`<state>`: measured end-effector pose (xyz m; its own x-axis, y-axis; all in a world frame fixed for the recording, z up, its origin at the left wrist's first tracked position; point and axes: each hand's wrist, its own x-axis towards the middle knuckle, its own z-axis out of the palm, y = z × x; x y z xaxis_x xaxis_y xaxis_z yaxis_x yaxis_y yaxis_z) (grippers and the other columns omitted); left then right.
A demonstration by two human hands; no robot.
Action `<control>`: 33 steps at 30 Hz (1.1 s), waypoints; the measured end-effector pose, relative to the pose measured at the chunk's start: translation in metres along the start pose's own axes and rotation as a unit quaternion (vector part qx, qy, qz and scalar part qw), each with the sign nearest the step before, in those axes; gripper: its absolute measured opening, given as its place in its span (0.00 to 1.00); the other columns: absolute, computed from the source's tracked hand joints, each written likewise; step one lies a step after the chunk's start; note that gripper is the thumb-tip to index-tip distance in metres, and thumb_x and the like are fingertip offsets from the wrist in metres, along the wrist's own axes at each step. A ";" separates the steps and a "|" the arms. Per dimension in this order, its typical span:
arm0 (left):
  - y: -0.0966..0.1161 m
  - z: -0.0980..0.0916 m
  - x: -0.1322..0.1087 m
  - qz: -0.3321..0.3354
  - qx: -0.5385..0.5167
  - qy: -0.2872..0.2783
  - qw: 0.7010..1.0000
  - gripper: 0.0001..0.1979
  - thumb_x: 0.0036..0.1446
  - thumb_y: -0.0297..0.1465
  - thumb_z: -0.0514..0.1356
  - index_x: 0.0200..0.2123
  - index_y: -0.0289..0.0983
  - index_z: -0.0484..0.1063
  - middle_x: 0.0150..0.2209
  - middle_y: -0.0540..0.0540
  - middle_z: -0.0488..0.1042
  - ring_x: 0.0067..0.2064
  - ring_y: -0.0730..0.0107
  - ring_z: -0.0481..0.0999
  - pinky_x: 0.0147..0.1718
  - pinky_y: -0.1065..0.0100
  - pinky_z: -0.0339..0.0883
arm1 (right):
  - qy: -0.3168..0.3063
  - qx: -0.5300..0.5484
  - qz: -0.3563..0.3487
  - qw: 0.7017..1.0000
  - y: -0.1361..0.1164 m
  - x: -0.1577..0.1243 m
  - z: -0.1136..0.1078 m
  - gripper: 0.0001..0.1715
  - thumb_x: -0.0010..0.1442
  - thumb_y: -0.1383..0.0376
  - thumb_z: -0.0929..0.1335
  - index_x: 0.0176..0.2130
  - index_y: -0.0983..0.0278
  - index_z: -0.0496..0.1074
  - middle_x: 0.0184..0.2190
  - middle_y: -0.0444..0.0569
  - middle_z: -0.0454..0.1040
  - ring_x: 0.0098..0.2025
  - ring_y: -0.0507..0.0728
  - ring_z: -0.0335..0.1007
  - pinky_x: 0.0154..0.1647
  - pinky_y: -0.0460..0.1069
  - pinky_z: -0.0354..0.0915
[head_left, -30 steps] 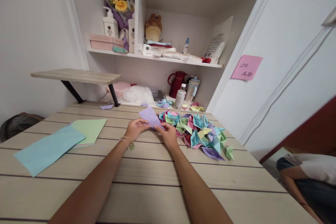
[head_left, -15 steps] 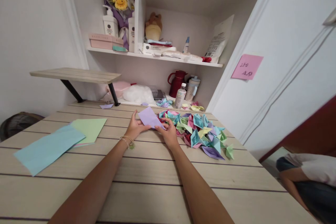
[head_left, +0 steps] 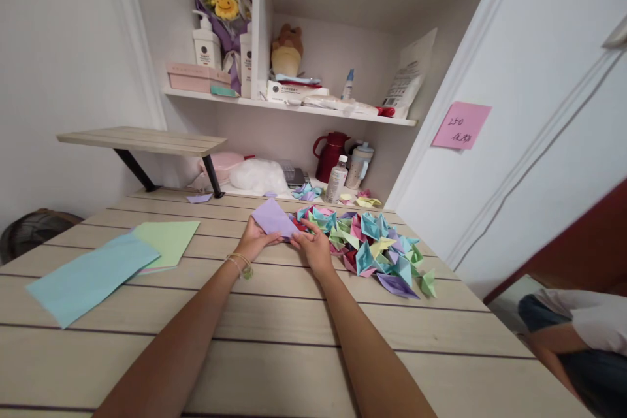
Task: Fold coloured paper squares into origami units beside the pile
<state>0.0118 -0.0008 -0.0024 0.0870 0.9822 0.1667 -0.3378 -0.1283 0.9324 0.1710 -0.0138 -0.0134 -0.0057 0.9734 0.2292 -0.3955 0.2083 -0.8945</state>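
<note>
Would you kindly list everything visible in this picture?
Held paper: 1, purple, between hands
Folded papers: many, multicoloured, mostly right of hands
Loose sheets: several, mainly blue and green, table's left
Table: 1, pale wood, beneath hands
Stand: 1, beige, table's back left
Jug: 1, red, behind folded papers
Bottle: 1, clear, before jug
Tumbler: 1, pale, right of bottle
Plush toy: 1, brown-cream, upper shelf
Note: 1, pink, right wall
Other shelf items: several, mixed, cabinet
Another person: 1, pale top, right edge
Left hand: 1, bare, paper's left
Right hand: 1, bare, paper's right
</note>
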 end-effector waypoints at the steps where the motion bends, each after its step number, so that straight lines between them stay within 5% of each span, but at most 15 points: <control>1: 0.000 0.000 0.000 -0.001 0.003 0.005 1.000 0.34 0.35 0.24 0.69 0.44 0.38 0.54 0.37 0.43 0.75 0.31 0.66 0.78 0.32 0.63 0.75 | 0.001 0.012 0.004 1.000 0.000 0.000 0.000 0.36 0.41 0.60 0.73 0.49 0.65 0.63 0.26 0.45 0.76 0.31 0.56 0.74 0.40 0.56 0.70; 7: 0.002 0.000 0.000 -0.003 0.020 0.018 1.000 0.36 0.34 0.26 0.70 0.47 0.35 0.56 0.30 0.44 0.76 0.28 0.66 0.78 0.32 0.63 0.74 | 0.012 0.028 0.008 1.000 -0.001 -0.001 0.001 0.35 0.42 0.60 0.74 0.49 0.66 0.64 0.24 0.45 0.75 0.30 0.55 0.74 0.40 0.56 0.71; 13: -0.002 -0.004 0.003 -0.028 0.067 -0.023 0.997 0.19 0.40 0.35 0.67 0.34 0.29 0.70 0.25 0.42 0.76 0.26 0.69 0.77 0.32 0.67 0.72 | 0.033 0.026 0.003 0.999 -0.005 -0.001 0.001 0.28 0.41 0.61 0.74 0.42 0.65 0.67 0.24 0.44 0.75 0.27 0.53 0.74 0.37 0.51 0.71; 21: 0.006 -0.004 -0.002 -0.029 0.027 -0.021 0.999 0.16 0.42 0.37 0.65 0.31 0.29 0.72 0.30 0.37 0.78 0.29 0.64 0.78 0.36 0.62 0.71 | -0.024 -0.026 -0.011 0.999 0.001 0.000 0.001 0.29 0.43 0.58 0.73 0.44 0.66 0.67 0.26 0.47 0.76 0.32 0.57 0.74 0.36 0.53 0.70; 27: 0.010 -0.005 -0.003 0.027 -0.055 -0.005 0.998 0.19 0.38 0.31 0.68 0.37 0.31 0.74 0.41 0.36 0.76 0.44 0.57 0.75 0.48 0.59 0.65 | -0.006 -0.059 -0.035 0.998 0.004 0.001 0.002 0.41 0.43 0.60 0.72 0.54 0.61 0.57 0.30 0.47 0.75 0.28 0.53 0.72 0.32 0.50 0.70; 33: 0.006 -0.008 0.004 0.055 -0.008 0.048 0.997 0.32 0.32 0.31 0.69 0.46 0.30 0.70 0.43 0.35 0.74 0.48 0.54 0.71 0.49 0.55 0.63 | -0.026 -0.143 -0.076 0.986 -0.003 -0.006 0.005 0.52 0.43 0.64 0.72 0.60 0.58 0.44 0.34 0.47 0.75 0.20 0.48 0.66 0.24 0.44 0.65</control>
<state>0.0023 0.0031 0.0015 -0.0410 0.9708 0.2364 -0.3562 -0.2353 0.9043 0.1674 -0.0210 -0.0103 -0.0157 0.9241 0.3818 -0.1200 0.3774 -0.9182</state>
